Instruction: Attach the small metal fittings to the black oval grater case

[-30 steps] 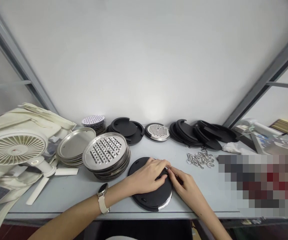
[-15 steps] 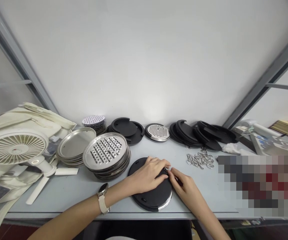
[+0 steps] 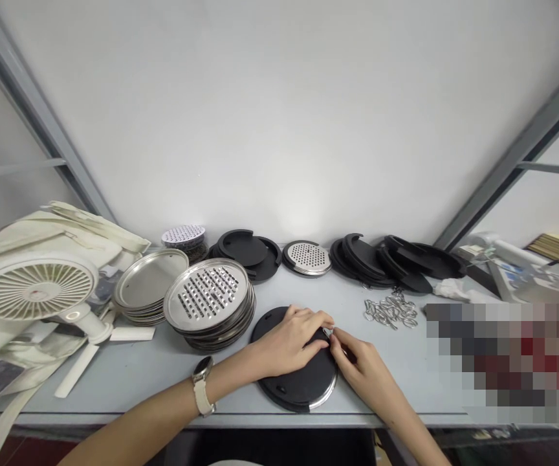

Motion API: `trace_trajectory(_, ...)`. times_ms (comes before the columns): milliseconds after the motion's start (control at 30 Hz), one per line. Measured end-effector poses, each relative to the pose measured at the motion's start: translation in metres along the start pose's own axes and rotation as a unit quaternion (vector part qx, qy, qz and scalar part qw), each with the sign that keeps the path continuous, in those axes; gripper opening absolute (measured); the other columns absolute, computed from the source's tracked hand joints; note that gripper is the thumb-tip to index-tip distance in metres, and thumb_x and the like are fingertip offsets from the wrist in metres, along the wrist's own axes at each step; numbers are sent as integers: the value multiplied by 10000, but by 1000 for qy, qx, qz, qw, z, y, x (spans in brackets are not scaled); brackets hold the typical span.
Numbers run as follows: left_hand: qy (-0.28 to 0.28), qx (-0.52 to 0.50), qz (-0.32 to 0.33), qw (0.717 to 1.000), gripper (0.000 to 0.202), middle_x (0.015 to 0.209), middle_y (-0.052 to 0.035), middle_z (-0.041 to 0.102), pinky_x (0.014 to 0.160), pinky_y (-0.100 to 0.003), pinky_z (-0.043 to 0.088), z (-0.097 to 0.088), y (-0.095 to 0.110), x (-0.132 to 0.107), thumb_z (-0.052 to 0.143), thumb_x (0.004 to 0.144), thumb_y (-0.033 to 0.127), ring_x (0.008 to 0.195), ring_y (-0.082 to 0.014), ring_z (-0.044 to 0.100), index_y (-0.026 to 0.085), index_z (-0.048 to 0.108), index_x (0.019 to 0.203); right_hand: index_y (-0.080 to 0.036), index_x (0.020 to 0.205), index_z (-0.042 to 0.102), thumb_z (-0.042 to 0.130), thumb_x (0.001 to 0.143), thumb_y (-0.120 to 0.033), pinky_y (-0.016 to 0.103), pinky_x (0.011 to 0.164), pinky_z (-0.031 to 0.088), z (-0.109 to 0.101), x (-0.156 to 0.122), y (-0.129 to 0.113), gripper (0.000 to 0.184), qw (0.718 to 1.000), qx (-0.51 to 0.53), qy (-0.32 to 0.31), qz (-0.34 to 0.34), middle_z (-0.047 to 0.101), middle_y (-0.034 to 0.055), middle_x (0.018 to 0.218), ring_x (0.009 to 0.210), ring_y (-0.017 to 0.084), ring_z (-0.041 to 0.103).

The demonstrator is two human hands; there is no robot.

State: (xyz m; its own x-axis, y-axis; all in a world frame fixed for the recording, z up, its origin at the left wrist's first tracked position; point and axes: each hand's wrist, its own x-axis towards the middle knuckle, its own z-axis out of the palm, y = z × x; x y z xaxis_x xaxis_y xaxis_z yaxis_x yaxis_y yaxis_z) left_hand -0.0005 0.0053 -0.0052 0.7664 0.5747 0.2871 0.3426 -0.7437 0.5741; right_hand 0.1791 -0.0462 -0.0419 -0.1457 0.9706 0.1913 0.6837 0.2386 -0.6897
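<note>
A black round holder (image 3: 303, 382) with a shiny metal disc edge showing along its lower right rim lies flat near the front of the table. My left hand (image 3: 292, 343) presses on top of it, thumb and fingers curled toward the right-hand rim. At that rim, a small metal clip (image 3: 327, 332) shows between the two hands. My right hand (image 3: 361, 362) pinches this clip from the right with thumb and forefinger, its other fingers folded beneath. Most of the clip is hidden by fingertips.
Perforated metal grater discs (image 3: 206, 298) and plain metal discs (image 3: 151, 285) are stacked on the left. Black holders (image 3: 361, 259) lie along the wall, beside an assembled grater (image 3: 307, 257). Loose metal clips (image 3: 391, 310) form a pile at right. A white fan (image 3: 37, 291) stands far left.
Both hands stay at the holder's right rim with nearly the same grip. A little more of the metal clip shows between the fingertips. The whole view has shifted slightly.
</note>
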Motion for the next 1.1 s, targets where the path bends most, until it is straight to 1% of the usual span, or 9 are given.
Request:
trace_trajectory(67, 2, -1, 1, 1000, 346, 1178, -53, 623, 996, -366, 335, 1, 0, 0, 505, 924, 190, 1121, -205, 535, 222, 422, 1258, -205, 708, 469, 370, 959, -344, 225, 499, 305, -1, 0, 0, 303, 1000, 5, 1, 3, 460, -49, 564, 506, 124, 406)
trace_trajectory(167, 1, 5, 2, 1000, 482, 1179, -58, 628, 1001, -384, 333, 1, 0, -1, 496, 926, 183, 1134, -211, 528, 229, 308, 1367, -201, 717, 483, 372, 960, -352, 224, 494, 305, -2, 0, -1, 307, 1000, 15, 2, 6, 463, -51, 561, 500, 121, 398)
trace_trajectory(267, -5, 29, 0, 1000, 503, 1172, -69, 623, 987, -397, 350, 0, 2, -2, 473, 934, 188, 1104, -219, 539, 234, 279, 1396, -192, 724, 507, 374, 960, -347, 221, 484, 305, -2, 0, -2, 312, 1000, 19, 2, 6, 464, -49, 562, 501, 118, 392)
trace_trajectory(367, -4, 42, -2, 999, 504, 1171, -76, 617, 989, -410, 352, -1, 4, -2, 463, 931, 184, 1097, -223, 544, 236, 277, 1397, -191, 697, 495, 387, 953, -341, 219, 486, 304, -1, 1, -1, 316, 1000, 16, 5, 3, 449, -50, 561, 510, 115, 387)
trace_trajectory(500, 6, 48, 11, 999, 489, 1174, -73, 615, 1012, -404, 335, 0, 3, -2, 486, 915, 180, 1138, -217, 524, 213, 302, 1367, -198, 674, 459, 381, 953, -339, 221, 493, 302, 0, 1, 0, 322, 1000, 10, 7, 3, 423, -57, 550, 507, 112, 376)
trace_trajectory(700, 5, 72, 10, 997, 356, 1190, -82, 600, 988, -388, 358, 1, 2, -2, 467, 933, 194, 1097, -215, 540, 210, 404, 1284, -198, 676, 457, 362, 962, -331, 228, 503, 318, 1, 2, 0, 329, 1000, 7, 12, 0, 463, -46, 562, 517, 119, 402)
trace_trajectory(900, 4, 72, 24, 997, 330, 1189, -72, 605, 981, -359, 352, 1, 1, -2, 477, 928, 167, 1082, -203, 539, 198, 426, 1252, -201, 691, 450, 348, 969, -349, 228, 515, 314, 1, 2, 0, 331, 1000, 11, 0, 6, 467, -45, 575, 527, 125, 421)
trace_trajectory(1100, -9, 68, 30, 997, 303, 1168, -77, 613, 963, -367, 360, 1, 2, -1, 435, 944, 154, 1076, -206, 554, 206, 437, 1242, -195, 689, 470, 351, 966, -348, 228, 510, 319, 0, 2, 0, 338, 1000, 9, 3, 2, 480, -40, 567, 522, 126, 428)
